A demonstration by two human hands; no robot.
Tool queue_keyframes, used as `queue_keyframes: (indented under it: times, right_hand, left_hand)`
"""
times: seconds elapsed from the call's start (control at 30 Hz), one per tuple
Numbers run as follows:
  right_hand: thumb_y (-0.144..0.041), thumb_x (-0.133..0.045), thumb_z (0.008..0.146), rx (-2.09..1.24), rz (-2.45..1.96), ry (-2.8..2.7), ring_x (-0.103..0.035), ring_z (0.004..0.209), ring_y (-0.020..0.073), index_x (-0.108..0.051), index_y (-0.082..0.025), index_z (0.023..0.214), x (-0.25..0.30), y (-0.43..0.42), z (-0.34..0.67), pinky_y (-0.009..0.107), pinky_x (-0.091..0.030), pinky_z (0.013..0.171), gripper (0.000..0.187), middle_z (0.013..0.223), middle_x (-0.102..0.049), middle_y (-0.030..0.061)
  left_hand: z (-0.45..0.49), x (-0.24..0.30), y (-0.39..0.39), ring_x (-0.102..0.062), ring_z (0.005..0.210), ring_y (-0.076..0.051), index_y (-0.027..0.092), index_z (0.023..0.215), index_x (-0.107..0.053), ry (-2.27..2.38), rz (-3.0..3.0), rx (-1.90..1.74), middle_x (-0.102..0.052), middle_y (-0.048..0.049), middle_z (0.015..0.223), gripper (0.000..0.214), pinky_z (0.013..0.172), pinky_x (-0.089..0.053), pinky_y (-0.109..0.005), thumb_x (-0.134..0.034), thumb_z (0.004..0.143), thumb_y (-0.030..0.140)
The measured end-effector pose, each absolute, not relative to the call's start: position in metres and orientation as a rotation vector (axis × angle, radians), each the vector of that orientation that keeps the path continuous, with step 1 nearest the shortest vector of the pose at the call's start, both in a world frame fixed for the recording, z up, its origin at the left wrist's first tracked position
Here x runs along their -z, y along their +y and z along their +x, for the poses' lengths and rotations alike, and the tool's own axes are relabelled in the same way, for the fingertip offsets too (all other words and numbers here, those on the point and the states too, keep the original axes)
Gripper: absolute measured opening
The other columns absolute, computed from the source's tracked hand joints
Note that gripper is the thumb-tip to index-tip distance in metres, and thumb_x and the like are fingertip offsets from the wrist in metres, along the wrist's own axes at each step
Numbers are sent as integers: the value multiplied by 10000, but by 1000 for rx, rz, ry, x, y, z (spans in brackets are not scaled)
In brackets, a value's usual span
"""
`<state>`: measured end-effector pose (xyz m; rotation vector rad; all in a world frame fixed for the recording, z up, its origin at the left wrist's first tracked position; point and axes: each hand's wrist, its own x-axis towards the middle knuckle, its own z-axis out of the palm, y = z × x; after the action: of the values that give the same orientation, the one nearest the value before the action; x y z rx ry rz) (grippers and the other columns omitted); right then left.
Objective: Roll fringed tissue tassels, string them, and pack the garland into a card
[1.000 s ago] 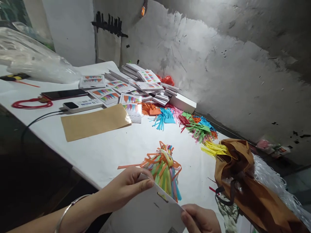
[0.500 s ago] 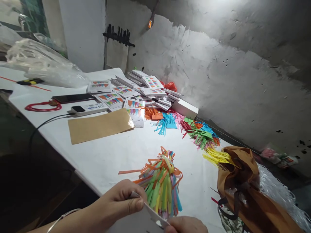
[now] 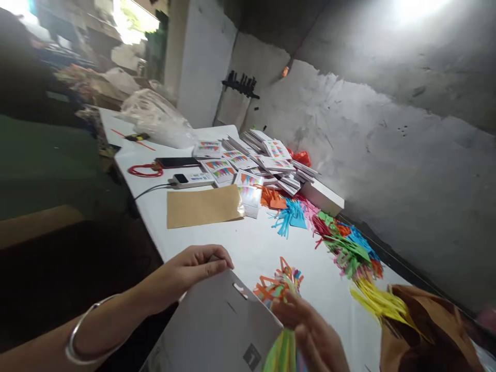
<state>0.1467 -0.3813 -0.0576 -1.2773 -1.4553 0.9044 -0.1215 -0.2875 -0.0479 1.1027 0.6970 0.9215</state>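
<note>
My left hand [image 3: 205,266] pinches the top left corner of a white card [image 3: 228,320] between thumb and fingers. The card has a slot-shaped hang hole near its upper edge and a small dark printed mark lower down. At the card's right edge is my right hand [image 3: 310,330], slightly blurred, its fingers stretched out and the thumb apart. Behind and beneath that hand lies a bundle of multicoloured paper tassels [image 3: 281,284], orange loops at its top and green and yellow strips below. The card and my right hand cover part of the bundle; whether my fingers touch it I cannot tell.
Farther back on the white table [image 3: 209,235] lie a brown paper sheet [image 3: 203,206], a phone [image 3: 178,162], a white device with a cable [image 3: 194,179] and piled printed cards [image 3: 277,164]. Coloured tassels [image 3: 344,243] line the wall side, ending by a brown bag [image 3: 430,330].
The view has swung left. The white card is raised and shows more of its face. My right hand has let go of the card's edge and its fingers have spread beside the tassel bundle.
</note>
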Motion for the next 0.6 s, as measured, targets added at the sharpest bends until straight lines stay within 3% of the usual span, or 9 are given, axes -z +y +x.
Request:
queue_keyframes:
  times: [0.07,0.17,0.27,0.43,0.53,0.6]
  right_hand:
    - [-695,-573,863,-933,-1370,-1478,-716,1026,287,-716,-213,1184,52,-332,146,387,-575,874,596,1101,-756,124]
    - [-632,-583,881,-920,-1569,-1756,-705,995,258,-733,-178,1115,56,-241,131,356,-567,838,532,1035,-762,104]
    - [-465,-679,892,-878,-1696,-1834,-700,893,212,-734,-159,957,74,-149,95,353,-562,802,318,887,-741,40]
    - [-396,-630,960,-733,-1872,-1785,-669,921,179,-640,-162,1118,112,-56,34,371,-573,809,282,1101,-668,45]
    - [-386,-635,957,-700,-1848,-1775,-667,915,176,-635,-161,1129,122,-41,32,369,-574,802,283,1097,-666,47]
    - [-393,-626,963,-702,-1808,-1780,-669,883,167,-637,-156,1108,122,-40,43,358,-574,785,278,1060,-671,39]
  left_hand:
    - [-149,51,-272,-512,529,-102,174,778,-658,755,999,-1007,-610,18,628,417,484,-372,-164,-831,693,544]
    - [-187,63,-251,-497,503,-108,190,770,-600,861,900,-1145,-571,37,608,430,468,-369,-174,-820,690,551]
    - [-215,80,-233,-466,525,-122,189,737,-584,1035,1009,-1210,-534,39,599,448,475,-363,-189,-793,686,582]
    - [-241,105,-206,-400,564,-142,190,596,-499,1345,1312,-1113,-439,29,578,567,492,-314,-218,-661,699,723]
    - [-246,106,-194,-253,539,-126,209,541,-321,1477,1448,-1082,-262,47,551,628,488,-212,-251,-600,743,733]
    - [-245,100,-187,-231,544,-131,213,546,-270,1529,1515,-1051,-224,46,559,625,505,-191,-267,-569,787,706]
